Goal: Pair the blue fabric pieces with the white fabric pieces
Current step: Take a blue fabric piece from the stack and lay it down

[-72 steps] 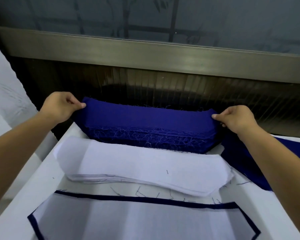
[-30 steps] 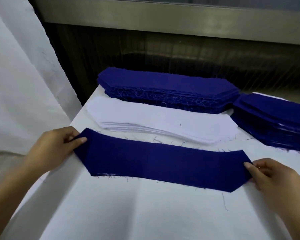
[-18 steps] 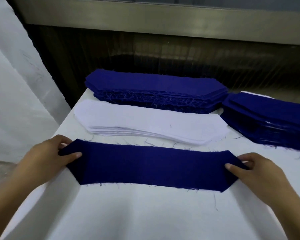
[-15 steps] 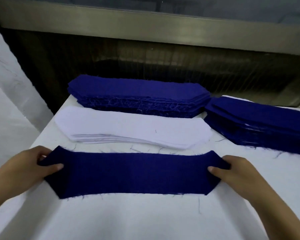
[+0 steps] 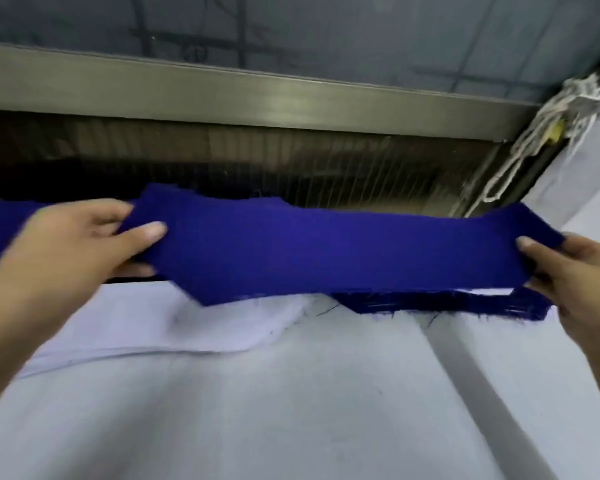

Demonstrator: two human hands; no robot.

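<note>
Head view, near to far. Foreground: a white-covered table (image 5: 291,410), its cloth crossed by a grey crease running toward the right.

On the table, left of centre, lies a stack of white fabric pieces (image 5: 222,327), thin layers showing along its near edge, with loose dark threads just beside its right end. To the right of it, close by, lies a stack of blue fabric pieces (image 5: 447,303); only its frayed near edge shows, with a sliver of white on top.

Above both stacks a single blue fabric piece (image 5: 343,251) is stretched flat between the two hands, its long axis running left to right and its lower left corner cut at an angle. It overlaps the far part of both stacks in the view; whether it touches them cannot be told.

The left hand (image 5: 73,244) pinches the left end, thumb on top and fingers curled beneath. The right hand (image 5: 575,275) grips the right end in the same way, thumb on top.

At the left edge, behind the left hand, more blue fabric (image 5: 0,230) appears, blurred.

Background: a dark ribbed panel (image 5: 326,168), a metal rail (image 5: 257,95) above it, then window glass (image 5: 326,29). A bundle of white cords (image 5: 534,140) hangs at the upper right.
</note>
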